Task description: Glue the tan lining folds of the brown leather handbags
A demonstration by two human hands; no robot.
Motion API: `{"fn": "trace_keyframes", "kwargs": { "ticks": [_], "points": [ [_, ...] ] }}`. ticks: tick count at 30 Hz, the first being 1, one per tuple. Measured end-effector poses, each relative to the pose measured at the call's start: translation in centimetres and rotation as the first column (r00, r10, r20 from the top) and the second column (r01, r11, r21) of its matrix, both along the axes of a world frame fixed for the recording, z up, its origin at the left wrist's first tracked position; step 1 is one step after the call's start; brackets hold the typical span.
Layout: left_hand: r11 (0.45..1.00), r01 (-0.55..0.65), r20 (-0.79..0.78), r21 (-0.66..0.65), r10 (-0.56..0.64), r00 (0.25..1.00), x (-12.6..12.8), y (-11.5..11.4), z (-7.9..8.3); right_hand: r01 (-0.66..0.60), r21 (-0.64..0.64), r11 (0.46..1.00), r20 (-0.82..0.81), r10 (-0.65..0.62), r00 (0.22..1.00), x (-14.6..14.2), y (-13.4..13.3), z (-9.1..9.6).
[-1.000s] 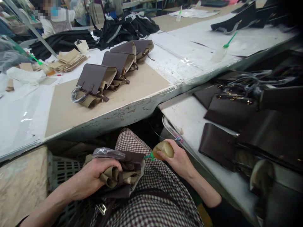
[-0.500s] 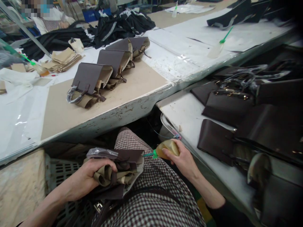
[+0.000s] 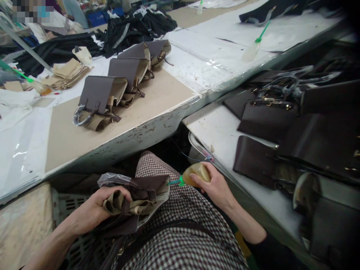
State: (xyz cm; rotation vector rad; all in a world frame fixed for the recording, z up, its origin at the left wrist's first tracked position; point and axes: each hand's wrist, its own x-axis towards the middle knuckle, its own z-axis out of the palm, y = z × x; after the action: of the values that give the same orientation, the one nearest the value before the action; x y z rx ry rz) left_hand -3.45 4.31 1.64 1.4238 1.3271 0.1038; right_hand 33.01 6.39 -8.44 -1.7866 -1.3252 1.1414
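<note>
Nozzle (image 3: 174, 182) sits at bag (image 3: 158, 181) edge, clear of table (image 3: 157, 96).

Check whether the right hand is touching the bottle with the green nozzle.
Touching. The head view shows the right hand gripping the bottle, its thumb laid against the bottle's side with no gap.

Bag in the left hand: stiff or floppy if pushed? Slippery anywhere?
Probably mixed. The bag's brown panel looks flat and straight-edged, so likely fairly stiff. Its khaki fabric bunches into loose folds by the left hand, so probably floppy. The clear wrap looks smooth and shiny, so may be slippery.
</note>
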Motion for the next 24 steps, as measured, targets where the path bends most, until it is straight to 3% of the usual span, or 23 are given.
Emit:
{"fn": "trace_keyframes", "kwargs": {
  "ticks": [9, 18, 24],
  "points": [
    [0.999, 0.031, 0.006, -0.029, -0.031, 1.0, 0.0, -1.0, -0.8, -0.173, -0.067, 0.983, 0.032, 0.175, 0.984, -0.4, 0.3, 1.1],
    [0.994, 0.079, -0.025, -0.078, -0.081, 0.996, 1.4, -1.0, 0.1, -0.127, -0.057, 0.99, 0.07, 0.131, 0.989, 0.2, -0.8, 0.2],
    [0.988, 0.151, -0.046, -0.042, -0.153, 0.987, 1.6, -1.0, 0.1, -0.177, -0.093, 0.98, 0.051, 0.182, 0.982, -0.1, -1.4, 0.3]
  ]
}}
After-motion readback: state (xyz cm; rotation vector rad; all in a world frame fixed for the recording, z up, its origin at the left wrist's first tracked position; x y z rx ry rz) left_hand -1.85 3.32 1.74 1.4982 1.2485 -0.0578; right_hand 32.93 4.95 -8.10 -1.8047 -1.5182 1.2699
